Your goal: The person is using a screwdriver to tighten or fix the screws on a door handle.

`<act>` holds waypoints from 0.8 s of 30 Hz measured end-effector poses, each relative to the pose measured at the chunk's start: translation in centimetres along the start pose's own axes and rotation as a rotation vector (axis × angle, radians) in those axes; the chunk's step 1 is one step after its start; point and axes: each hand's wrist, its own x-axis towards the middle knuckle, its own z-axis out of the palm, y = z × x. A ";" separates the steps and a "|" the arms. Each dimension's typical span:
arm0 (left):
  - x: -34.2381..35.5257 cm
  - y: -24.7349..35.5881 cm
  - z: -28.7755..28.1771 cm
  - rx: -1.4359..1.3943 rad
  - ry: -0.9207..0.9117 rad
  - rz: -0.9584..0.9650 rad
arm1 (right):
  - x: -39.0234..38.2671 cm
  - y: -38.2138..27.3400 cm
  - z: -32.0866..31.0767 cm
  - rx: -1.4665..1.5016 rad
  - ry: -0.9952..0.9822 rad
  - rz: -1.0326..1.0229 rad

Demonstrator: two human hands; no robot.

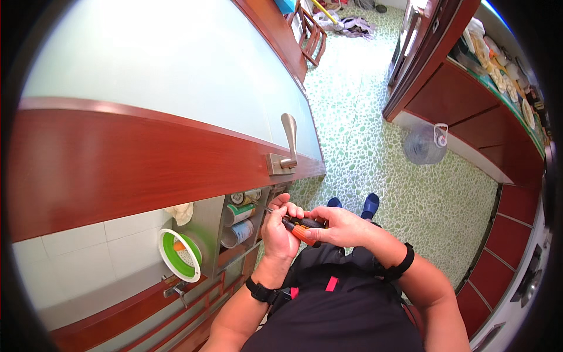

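In front of my waist my two hands come together around screwdrivers. My right hand (343, 227) is closed on the orange-and-black screwdriver handle (304, 233), its thumb along the orange end. A darker black handle (306, 222) lies right beside it, partly covered by the fingers. My left hand (278, 232) is curled around the front part of these tools, and a thin metal shaft shows by its fingertips. Just beyond the hands stands a red-brown door (152, 155) with a frosted pane and a silver lever handle (287, 146). Neither hand touches the door.
Left of me a shelf rack (214, 223) holds several cans, near a green-and-white colander (196, 258). On the pebble-patterned floor (358, 129) stands a clear water jug (423, 145). A cluttered counter (498, 94) runs along the right. A wooden chair (315, 47) is beyond the door.
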 end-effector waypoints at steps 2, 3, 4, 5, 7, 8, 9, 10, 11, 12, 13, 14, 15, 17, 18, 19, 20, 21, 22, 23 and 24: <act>0.5 0.2 -1.3 -0.022 -0.066 0.010 | 0.7 -0.1 0.5 0.054 -0.045 0.013; 0.5 0.4 -1.0 -0.015 -0.071 -0.006 | 0.9 -0.3 0.6 0.124 -0.090 0.033; 0.5 0.6 -1.0 -0.007 -0.077 -0.020 | 1.0 -0.7 0.6 0.106 -0.093 0.037; 0.7 0.8 -1.3 -0.009 -0.148 -0.013 | 1.0 -1.5 0.6 0.112 -0.112 0.074; 0.8 1.2 -1.6 -0.051 -0.187 -0.007 | 1.2 -2.7 0.2 0.075 -0.150 0.119; 0.8 1.6 -1.5 -0.066 -0.226 -0.005 | 1.2 -3.1 0.0 0.053 -0.158 0.125; 0.8 1.9 -1.6 -0.083 -0.271 0.003 | 1.2 -3.6 -0.1 0.097 -0.168 0.123; 0.7 1.9 -1.6 -0.105 -0.271 0.016 | 1.2 -4.0 -0.2 0.140 -0.178 0.121; 0.5 2.1 -1.6 -0.093 -0.309 0.028 | 1.2 -4.2 -0.2 0.129 -0.173 0.112; 0.3 2.4 -1.6 -0.081 -0.346 0.042 | 1.2 -4.6 -0.2 0.111 -0.183 0.112; 0.1 2.6 -1.5 -0.116 -0.362 0.036 | 1.2 -5.1 -0.3 0.075 -0.180 0.135; -0.1 2.7 -1.6 -0.129 -0.358 0.050 | 1.1 -5.6 -0.3 0.040 -0.178 0.160; -0.2 2.8 -1.6 -0.114 -0.379 0.067 | 1.0 -6.0 -0.3 0.021 -0.195 0.167; -0.7 3.3 -1.4 -0.096 -0.404 0.086 | 1.0 -6.3 -0.4 -0.005 -0.219 0.162; -0.9 3.4 -1.6 -0.106 -0.399 0.100 | 1.1 -6.6 -0.4 -0.015 -0.232 0.155; -1.1 3.4 -1.8 -0.113 -0.415 0.087 | 0.9 -7.0 -0.4 -0.055 -0.237 0.178; -1.3 3.4 -1.9 -0.119 -0.435 0.073 | 1.0 -7.2 -0.3 -0.068 -0.243 0.177; -1.5 3.5 -2.0 -0.127 -0.436 0.082 | 1.2 -7.0 -0.3 -0.066 -0.268 0.172; -1.6 3.7 -2.3 -0.135 -0.457 0.085 | 1.2 -6.9 -0.3 -0.062 -0.292 0.166; -1.7 3.8 -2.3 -0.142 -0.479 0.083 | 1.2 -6.9 -0.3 -0.069 -0.292 0.170; -1.8 3.9 -2.2 -0.149 -0.481 0.083 | 1.2 -6.9 -0.2 -0.062 -0.301 0.165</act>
